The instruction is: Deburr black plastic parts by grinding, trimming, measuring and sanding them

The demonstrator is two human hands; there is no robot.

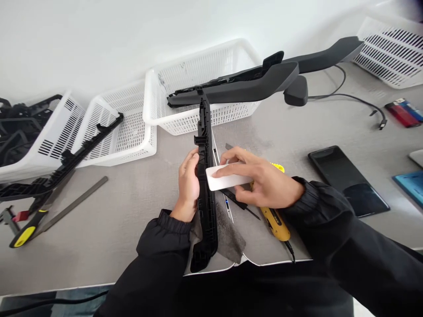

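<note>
My left hand [188,185] is wrapped round a long black plastic trim part [205,145] that stands on edge, running from the table's near edge toward the baskets. My right hand [261,180] pinches a white rectangular block [223,179] and presses its end against the right side of the black part. A grey cloth [231,237] lies under the part's near end. A yellow-handled tool [276,222] lies beneath my right wrist, beside thin blades and a slim dark tool [238,200].
Three white mesh baskets [158,101] line the back; a grey moulded part [251,81] rests on the middle one. A black trim strip [82,149], flat file [72,204] and yellow-tipped tool [23,235] lie left. A phone [346,178], cable [360,101], lighters [405,112] lie right.
</note>
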